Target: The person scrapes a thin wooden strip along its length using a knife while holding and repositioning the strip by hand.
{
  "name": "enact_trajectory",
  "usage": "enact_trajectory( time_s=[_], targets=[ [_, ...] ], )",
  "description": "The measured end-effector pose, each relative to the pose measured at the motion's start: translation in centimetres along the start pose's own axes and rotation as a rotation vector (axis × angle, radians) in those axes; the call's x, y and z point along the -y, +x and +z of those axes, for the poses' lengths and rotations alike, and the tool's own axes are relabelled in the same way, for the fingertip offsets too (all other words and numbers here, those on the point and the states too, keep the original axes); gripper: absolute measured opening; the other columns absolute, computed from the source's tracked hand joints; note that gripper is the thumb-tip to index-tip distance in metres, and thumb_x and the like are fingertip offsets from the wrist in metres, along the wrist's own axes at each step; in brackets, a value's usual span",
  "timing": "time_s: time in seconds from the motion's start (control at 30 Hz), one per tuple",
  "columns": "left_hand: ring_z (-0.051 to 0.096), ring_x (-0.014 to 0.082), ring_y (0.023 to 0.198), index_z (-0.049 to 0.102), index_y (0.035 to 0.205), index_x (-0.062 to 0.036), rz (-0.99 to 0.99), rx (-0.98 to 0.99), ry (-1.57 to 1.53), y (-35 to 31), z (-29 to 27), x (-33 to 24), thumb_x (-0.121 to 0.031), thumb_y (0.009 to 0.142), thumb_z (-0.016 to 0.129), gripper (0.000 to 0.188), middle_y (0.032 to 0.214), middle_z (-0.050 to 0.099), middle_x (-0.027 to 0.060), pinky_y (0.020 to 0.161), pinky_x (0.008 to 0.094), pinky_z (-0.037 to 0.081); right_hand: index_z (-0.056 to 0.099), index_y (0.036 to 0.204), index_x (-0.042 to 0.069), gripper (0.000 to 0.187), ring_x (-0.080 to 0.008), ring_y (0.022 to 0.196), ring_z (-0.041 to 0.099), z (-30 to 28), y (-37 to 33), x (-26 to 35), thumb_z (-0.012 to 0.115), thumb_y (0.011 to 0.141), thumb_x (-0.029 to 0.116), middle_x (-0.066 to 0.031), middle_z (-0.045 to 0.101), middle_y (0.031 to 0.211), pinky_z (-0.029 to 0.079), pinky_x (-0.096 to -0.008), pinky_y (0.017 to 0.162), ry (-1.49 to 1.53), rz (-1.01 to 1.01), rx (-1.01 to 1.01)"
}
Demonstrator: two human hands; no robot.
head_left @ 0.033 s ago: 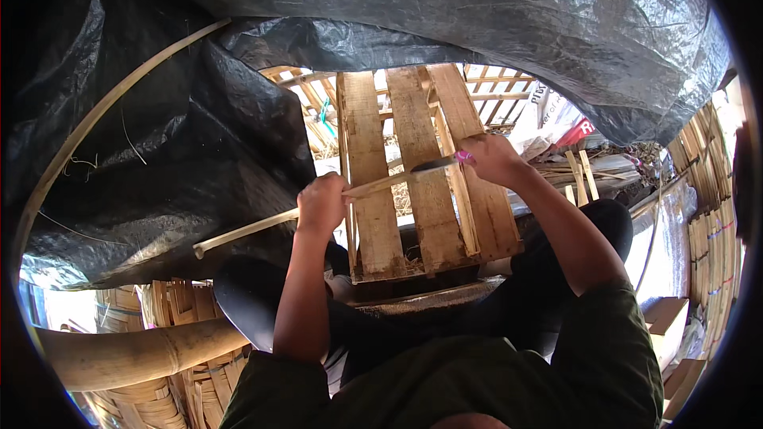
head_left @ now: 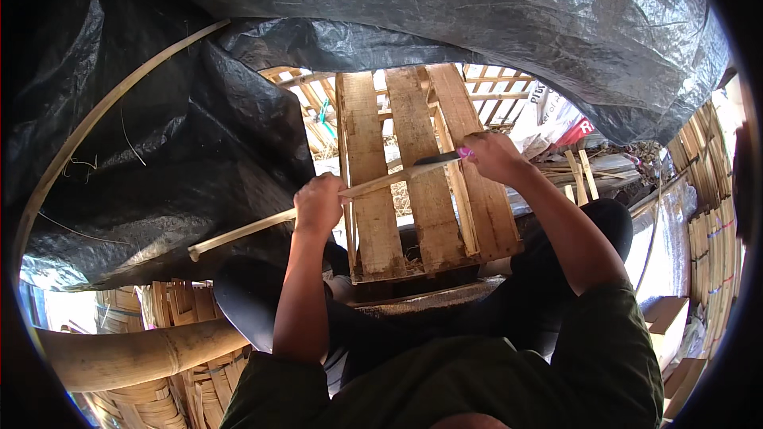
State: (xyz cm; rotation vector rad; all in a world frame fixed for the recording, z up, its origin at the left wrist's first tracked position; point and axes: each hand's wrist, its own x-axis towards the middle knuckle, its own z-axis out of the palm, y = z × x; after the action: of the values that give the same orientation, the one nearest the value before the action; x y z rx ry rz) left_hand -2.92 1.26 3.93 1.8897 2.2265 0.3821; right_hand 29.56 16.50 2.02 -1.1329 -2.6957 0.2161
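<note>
My left hand (head_left: 319, 202) is closed around a long pale bamboo strip (head_left: 242, 234), which slants from low on the left up to the right. The strip crosses over a wooden slatted bench (head_left: 373, 222). In my right hand (head_left: 494, 157) is a knife with a dark blade (head_left: 439, 158) and a pink-and-white piece at its handle. The blade lies against or just above the strip's right end; which of the two I cannot tell. Most of the knife's handle is hidden inside my fist.
Black plastic sheeting (head_left: 445, 0) hangs overhead and down the left side, with a bent bamboo rod (head_left: 103, 103) along it. A thick bamboo pole (head_left: 151, 356) lies at lower left. Bundled slats (head_left: 711, 230) stand at right. A printed sack (head_left: 548, 123) is beyond the bench.
My left hand and the bamboo strip have shifted slightly to the left. The knife blade has risen a little and tilts slightly differently. The bench stays put.
</note>
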Motion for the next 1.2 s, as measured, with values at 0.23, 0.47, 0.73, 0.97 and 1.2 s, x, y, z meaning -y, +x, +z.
enact_trajectory(
  time_s=[0.23,0.47,0.73,0.97,1.2],
  targets=[
    [0.066,0.0307,0.082,0.069,0.076,-0.0083,-0.035,-0.097,-0.005,0.1,-0.4,3.2,-0.012,0.071,0.076,0.01,0.083,0.067,0.01,0.073,0.0414,0.05,0.06,0.092,0.004,0.013,-0.0364,0.085,0.065,0.0,0.0,-2.3,0.056,0.08,0.002,-0.0166,0.066,0.088,0.051,-0.0459,0.072,-0.094,0.152,0.045],
    [0.065,0.0289,0.091,0.072,0.09,-0.0124,0.031,-0.029,-0.079,0.0,-0.2,3.2,-0.01,0.072,0.075,0.018,0.092,0.068,0.0081,0.082,0.0402,0.05,0.061,0.087,0.005,0.011,-0.0384,0.082,0.065,0.4,0.4,-1.8,0.056,0.078,0.001,-0.0184,0.066,0.084,0.051,-0.0468,0.07,-0.077,0.158,0.031],
    [0.063,0.03,0.094,0.067,0.103,-0.008,0.178,-0.008,-0.226,0.7,0.6,-1.0,-0.015,0.081,0.07,0.023,0.097,0.066,0.0094,0.08,0.0384,0.051,0.061,0.085,0.006,0.01,-0.0395,0.082,0.064,0.8,0.6,-2.3,0.055,0.078,0.002,-0.0188,0.066,0.083,0.05,-0.0479,0.071,0.001,0.194,0.024],
    [0.063,0.0309,0.094,0.068,0.105,-0.0088,0.184,-0.021,-0.176,0.5,1.6,-1.7,-0.018,0.084,0.067,0.023,0.098,0.066,0.0095,0.081,0.0397,0.051,0.062,0.093,0.006,0.014,-0.0406,0.082,0.064,1.4,0.7,-1.8,0.054,0.082,0.007,-0.0197,0.066,0.085,0.05,-0.0482,0.072,0.074,0.175,-0.033],
    [0.062,0.031,0.094,0.066,0.101,-0.0107,0.257,-0.009,-0.158,1.0,2.4,-1.2,-0.012,0.084,0.063,0.017,0.094,0.063,0.0084,0.08,0.0405,0.052,0.061,0.097,0.005,0.016,-0.0409,0.082,0.064,1.8,1.2,-2.1,0.055,0.083,0.009,-0.0201,0.066,0.086,0.05,-0.0486,0.071,0.074,0.135,-0.029]
  ],
)
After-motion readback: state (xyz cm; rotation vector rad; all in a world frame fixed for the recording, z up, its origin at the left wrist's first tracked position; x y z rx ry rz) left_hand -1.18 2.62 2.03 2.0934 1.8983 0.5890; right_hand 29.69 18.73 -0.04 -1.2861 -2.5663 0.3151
